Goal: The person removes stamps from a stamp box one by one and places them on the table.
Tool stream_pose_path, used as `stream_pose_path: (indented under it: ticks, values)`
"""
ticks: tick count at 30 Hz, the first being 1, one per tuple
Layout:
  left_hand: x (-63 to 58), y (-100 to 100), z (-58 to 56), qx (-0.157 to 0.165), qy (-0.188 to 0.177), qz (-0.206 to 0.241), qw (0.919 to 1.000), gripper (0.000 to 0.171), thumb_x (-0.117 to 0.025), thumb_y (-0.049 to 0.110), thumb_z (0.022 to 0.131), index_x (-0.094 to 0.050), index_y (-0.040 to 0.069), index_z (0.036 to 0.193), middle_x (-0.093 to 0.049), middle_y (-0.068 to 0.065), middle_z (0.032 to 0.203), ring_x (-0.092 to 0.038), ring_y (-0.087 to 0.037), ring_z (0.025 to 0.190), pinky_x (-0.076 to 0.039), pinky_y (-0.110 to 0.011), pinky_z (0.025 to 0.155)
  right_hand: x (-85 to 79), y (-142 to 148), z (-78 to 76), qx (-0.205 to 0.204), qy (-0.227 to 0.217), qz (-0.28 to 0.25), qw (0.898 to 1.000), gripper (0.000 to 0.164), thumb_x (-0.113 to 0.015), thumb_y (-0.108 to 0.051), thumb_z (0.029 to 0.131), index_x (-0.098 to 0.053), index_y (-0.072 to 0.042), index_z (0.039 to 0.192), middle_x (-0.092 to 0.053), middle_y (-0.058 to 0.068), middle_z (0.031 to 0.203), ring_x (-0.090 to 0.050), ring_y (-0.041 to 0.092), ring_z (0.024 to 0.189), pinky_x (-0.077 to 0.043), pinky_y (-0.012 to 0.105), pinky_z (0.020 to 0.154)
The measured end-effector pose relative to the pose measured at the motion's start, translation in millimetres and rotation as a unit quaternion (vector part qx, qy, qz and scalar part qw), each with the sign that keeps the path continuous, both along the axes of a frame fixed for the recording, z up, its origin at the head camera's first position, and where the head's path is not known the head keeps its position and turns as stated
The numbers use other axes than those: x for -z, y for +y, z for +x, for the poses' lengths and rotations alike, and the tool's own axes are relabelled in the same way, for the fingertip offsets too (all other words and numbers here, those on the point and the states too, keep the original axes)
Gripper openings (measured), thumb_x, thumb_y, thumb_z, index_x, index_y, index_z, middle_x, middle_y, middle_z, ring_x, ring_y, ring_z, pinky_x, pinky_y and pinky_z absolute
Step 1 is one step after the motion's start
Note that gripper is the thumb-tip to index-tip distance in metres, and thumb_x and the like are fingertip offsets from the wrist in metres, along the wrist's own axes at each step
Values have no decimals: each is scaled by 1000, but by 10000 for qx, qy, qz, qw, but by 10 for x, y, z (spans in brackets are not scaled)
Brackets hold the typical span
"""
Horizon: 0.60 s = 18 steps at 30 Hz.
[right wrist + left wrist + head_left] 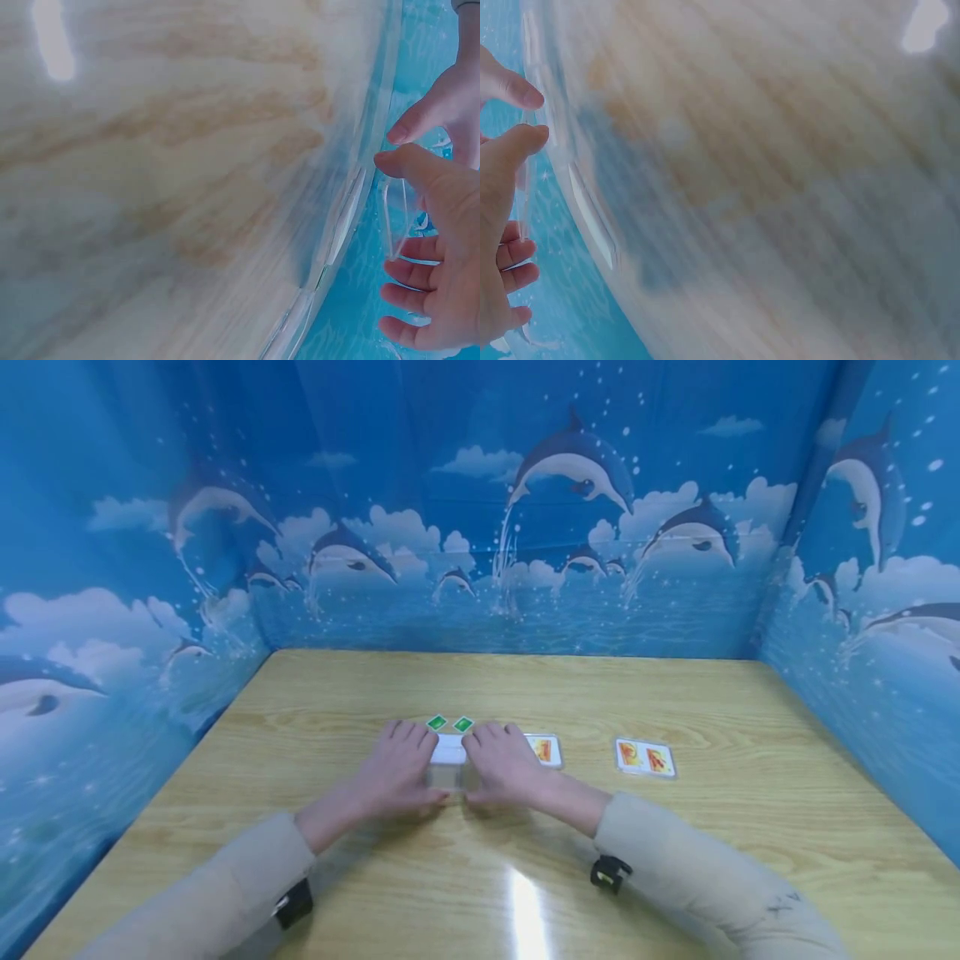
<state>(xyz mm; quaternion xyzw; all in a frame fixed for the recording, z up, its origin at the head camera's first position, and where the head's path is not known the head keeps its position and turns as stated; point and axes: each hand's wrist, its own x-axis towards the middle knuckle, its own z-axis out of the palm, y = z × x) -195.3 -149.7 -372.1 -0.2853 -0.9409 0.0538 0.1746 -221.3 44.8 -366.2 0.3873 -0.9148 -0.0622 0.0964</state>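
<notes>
A dolphin-print backdrop (420, 435) rises beyond the wooden table (420, 893). The left hand (401, 768) and right hand (504, 764) grip a clear box (447, 777) between them, thumbs on its near side. Rightward lie two picture cards (646, 758); just beyond it, two green diamonds (463, 724).

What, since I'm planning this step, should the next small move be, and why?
Probably lower the clear case gently onto the table, short of the green pieces: the left hand and right hand grip it from both sides, it appears raised, and the pieces lie just beyond.
</notes>
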Motion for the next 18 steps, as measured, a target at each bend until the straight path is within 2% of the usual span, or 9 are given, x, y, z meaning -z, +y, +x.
stream_pose_path:
  ticks: [4,7,14,18]
  values:
    - [-20,-40,-62,173,527,7,9985,71,-71,61,64,-53,2,99,-52,-12,95,-49,-28,91,-38,-47,90,-13,-31,-32,30,235,-289,9993,62,-68,-50,71,-54,-6,112,-53,6,102,-49,21,93,-41,34,75]
    - [-22,-66,-111,229,713,41,9972,71,-71,61,64,-54,1,98,-53,-12,94,-48,-28,89,-40,-44,86,-24,-61,-60,64,310,-428,9986,54,-68,-44,71,-56,-7,109,-52,4,97,-48,19,88,-40,32,71]
    - [-31,-88,-182,34,453,25,9990,72,-69,61,67,-54,1,105,-54,-12,99,-49,-27,92,-40,-42,84,-55,-112,-111,150,351,-475,9981,53,-71,-44,71,-57,-7,106,-52,5,95,-48,20,88,-39,31,68]
    - [-39,-90,-209,12,546,-92,9985,69,-70,60,67,-55,2,103,-55,-11,98,-49,-26,91,-41,-41,83,-54,-127,-140,134,423,-525,9976,52,-72,-43,70,-57,-7,104,-52,5,94,-49,20,87,-39,31,68]
